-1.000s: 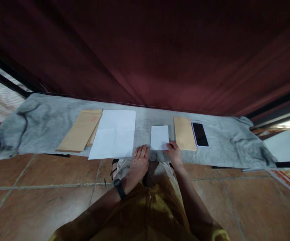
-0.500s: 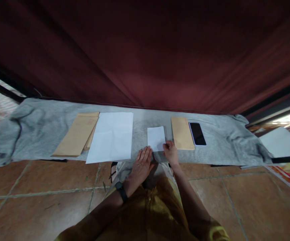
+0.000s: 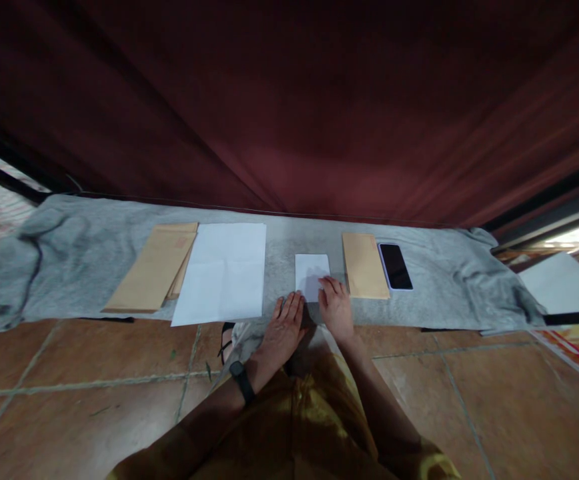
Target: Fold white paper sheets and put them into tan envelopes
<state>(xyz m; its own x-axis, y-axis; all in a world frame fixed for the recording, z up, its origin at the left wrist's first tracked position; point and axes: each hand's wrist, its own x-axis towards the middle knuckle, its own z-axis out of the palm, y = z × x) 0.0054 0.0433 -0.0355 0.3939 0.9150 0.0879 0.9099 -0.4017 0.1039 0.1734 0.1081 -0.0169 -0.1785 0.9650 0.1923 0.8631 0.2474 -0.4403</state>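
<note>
A small folded sheet of white paper [image 3: 311, 268] lies on the grey cloth [image 3: 279, 243] in front of me. My left hand [image 3: 284, 327] rests flat beside its lower left corner, fingers stretched out and fingertips at the edge. Over the paper's lower right part reaches my right hand [image 3: 337, 310], its fingers loosely bent with the tips on the sheet; nothing shows in its grip. It covers the lower right corner. Just right of that hand is a brown envelope [image 3: 365, 267], lying flat.
Large white sheets [image 3: 224, 273] lie left of the folded paper, beside brown envelopes [image 3: 152, 270]. A phone [image 3: 395, 267] sits at the right. A dark red curtain [image 3: 289, 133] hangs behind the cloth-covered surface. Tiled floor [image 3: 119, 413] shows below.
My right hand has shifted left, from the folded paper's right edge to over its lower right part. My left hand stays in place.
</note>
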